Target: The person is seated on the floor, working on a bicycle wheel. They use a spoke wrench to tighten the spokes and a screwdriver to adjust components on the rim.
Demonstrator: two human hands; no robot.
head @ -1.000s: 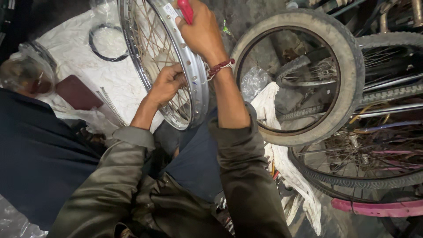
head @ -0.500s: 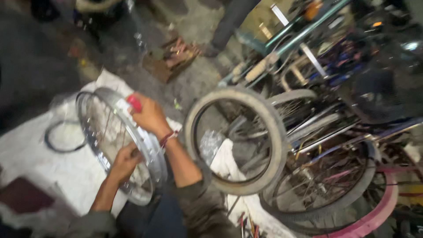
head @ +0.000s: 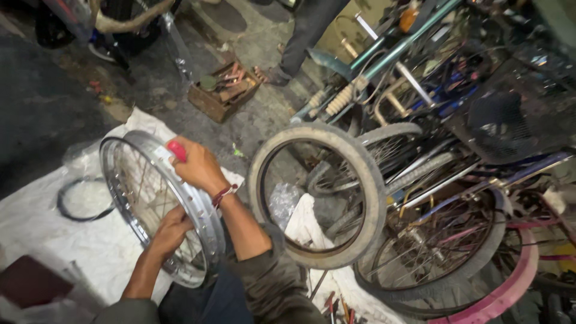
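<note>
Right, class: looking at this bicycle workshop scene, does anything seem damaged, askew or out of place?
Nothing looks plainly damaged. The bare wheel rim has no tyre, held by the left hand and right hand, which grips a red-handled tool. A loose black ring lies apart on the white sheet.

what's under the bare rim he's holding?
Under the bare rim: a white sheet on the ground, with a thin black ring lying beside it. The person's lap and the left hand cover whatever lies under its lower edge.
</note>
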